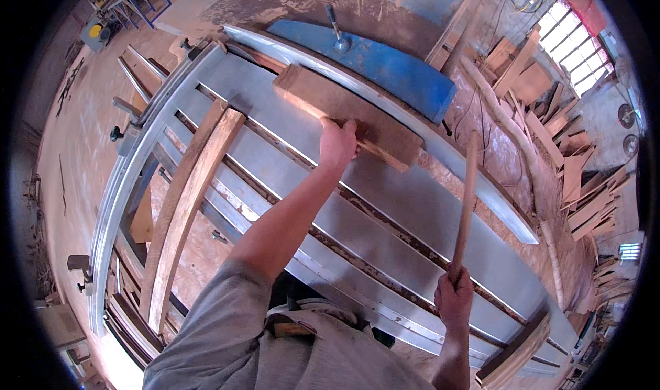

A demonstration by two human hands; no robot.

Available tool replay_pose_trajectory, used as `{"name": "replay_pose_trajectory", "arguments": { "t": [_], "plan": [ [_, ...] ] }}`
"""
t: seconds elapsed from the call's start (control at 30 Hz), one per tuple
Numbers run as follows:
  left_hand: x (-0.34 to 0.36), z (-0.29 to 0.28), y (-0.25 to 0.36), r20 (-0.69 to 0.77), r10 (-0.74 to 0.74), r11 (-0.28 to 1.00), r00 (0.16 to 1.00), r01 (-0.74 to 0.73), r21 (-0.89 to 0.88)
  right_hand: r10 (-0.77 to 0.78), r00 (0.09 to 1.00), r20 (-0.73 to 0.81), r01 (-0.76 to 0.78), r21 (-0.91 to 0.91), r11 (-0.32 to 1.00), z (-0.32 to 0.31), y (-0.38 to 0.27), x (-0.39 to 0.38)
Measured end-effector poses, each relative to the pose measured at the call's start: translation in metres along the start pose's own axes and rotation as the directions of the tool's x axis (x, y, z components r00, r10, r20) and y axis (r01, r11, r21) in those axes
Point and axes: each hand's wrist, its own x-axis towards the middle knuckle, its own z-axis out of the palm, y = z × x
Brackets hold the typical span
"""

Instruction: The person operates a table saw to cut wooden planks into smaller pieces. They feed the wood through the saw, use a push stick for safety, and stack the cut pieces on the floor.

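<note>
A thick wooden block lies flat on the metal saw table, close along the long metal fence. My left hand reaches forward and grips the block's near edge, with the thumb on top; some of its fingers are hidden. In my closed right hand, off to the right above the table, is a slim wooden stick that points away from me toward the fence. No contact between the stick and the block shows.
Beyond the fence is a blue machine cover with a lever. Two long wooden pieces lie across the table's left side. Another timber piece rests at the lower right. Offcuts are heaped by the right wall. A metal rail borders the left.
</note>
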Motion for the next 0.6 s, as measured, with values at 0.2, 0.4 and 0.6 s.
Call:
{"name": "replay_pose_trajectory", "arguments": {
  "t": [0.2,0.4,0.6],
  "plan": [
    [0.027,0.011,-0.018,-0.082,0.002,1.000,0.997,-0.001,0.011,-0.230,0.971,0.057,0.237,-0.308,0.922,-0.051,-0.030,0.009],
    [-0.035,0.025,-0.017,-0.024,0.349,0.878,0.937,-0.318,0.357,-0.498,0.849,0.177,0.489,-0.620,0.613,-0.086,-0.045,0.044],
    [-0.089,0.075,-0.013,0.032,0.497,0.649,0.867,-0.395,0.650,-0.583,0.782,0.221,0.506,-0.771,0.387,-0.092,-0.055,0.081]
  ]
}}
